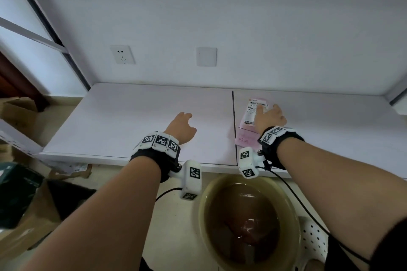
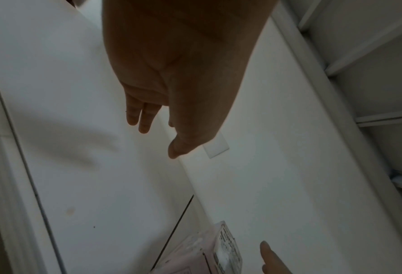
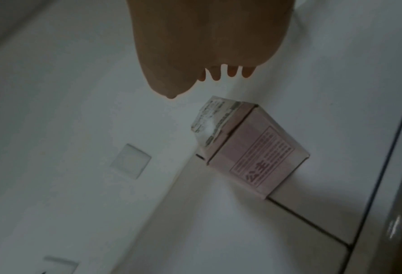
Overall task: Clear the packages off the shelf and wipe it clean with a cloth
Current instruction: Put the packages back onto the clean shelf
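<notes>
A pink box (image 1: 247, 121) with a white shipping label lies on the white shelf (image 1: 132, 121), just right of the seam between the two panels. My right hand (image 1: 269, 115) hovers over it with fingers stretched out. The right wrist view shows the right hand (image 3: 206, 70) above the pink box (image 3: 253, 148) without touching it. My left hand (image 1: 182, 123) hangs relaxed and empty over the left panel, fingers loosely extended. In the left wrist view my left hand (image 2: 162, 111) holds nothing, and the pink box (image 2: 209, 255) shows at the bottom edge.
A yellow basin (image 1: 203, 204) of brown water stands on the floor below the shelf edge, with a reddish lump (image 1: 246, 229) under the water. Cardboard boxes (image 1: 19, 110) and a dark green box (image 1: 13, 191) sit at the left. A wall socket (image 1: 122, 54) and a blank plate (image 1: 206, 56) are behind.
</notes>
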Action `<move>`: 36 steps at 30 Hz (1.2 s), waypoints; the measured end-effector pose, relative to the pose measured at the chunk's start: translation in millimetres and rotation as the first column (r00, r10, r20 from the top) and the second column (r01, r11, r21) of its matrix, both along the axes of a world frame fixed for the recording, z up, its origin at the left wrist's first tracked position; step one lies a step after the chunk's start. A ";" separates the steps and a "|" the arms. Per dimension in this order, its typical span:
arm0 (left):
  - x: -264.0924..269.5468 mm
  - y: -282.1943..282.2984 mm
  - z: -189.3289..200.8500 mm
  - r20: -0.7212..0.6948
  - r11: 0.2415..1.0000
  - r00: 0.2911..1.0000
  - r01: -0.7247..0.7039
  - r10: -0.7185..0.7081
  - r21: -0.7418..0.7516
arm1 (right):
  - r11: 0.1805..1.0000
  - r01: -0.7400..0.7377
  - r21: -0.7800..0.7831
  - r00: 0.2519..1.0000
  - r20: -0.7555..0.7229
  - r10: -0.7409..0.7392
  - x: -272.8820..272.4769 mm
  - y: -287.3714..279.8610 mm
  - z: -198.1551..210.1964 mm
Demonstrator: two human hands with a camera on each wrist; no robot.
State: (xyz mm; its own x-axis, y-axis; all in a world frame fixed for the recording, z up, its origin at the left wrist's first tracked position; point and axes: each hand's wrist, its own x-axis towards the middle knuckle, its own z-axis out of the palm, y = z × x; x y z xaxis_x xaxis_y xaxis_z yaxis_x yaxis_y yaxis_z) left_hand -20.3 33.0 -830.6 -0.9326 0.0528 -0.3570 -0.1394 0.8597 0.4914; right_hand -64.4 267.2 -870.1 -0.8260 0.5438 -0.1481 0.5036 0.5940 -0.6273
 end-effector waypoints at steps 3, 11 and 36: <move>13.5 -24.4 9.0 -0.029 0.997 0.997 -0.072 0.073 0.034 | 0.998 -0.066 0.013 0.994 -0.083 0.067 6.8 -31.5 14.6; 82.4 -162.9 40.1 -0.172 0.885 0.869 -0.448 0.464 0.125 | 0.920 -0.389 -0.040 0.909 -0.182 0.376 34.9 -167.1 60.3; 214.8 -386.7 -0.8 0.308 0.065 0.274 -0.833 0.911 0.550 | 0.285 -0.892 -0.350 0.298 0.016 0.954 142.8 -496.7 58.7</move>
State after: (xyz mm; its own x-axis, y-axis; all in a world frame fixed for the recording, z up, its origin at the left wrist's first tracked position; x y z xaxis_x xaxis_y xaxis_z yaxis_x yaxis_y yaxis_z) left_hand 194.5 -353.7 -831.4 -0.4715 -0.7006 -0.5356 -0.5179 -0.2717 0.8112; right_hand 78.4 -229.5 -811.4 -0.6815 -0.6467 -0.3427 -0.1672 0.5934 -0.7873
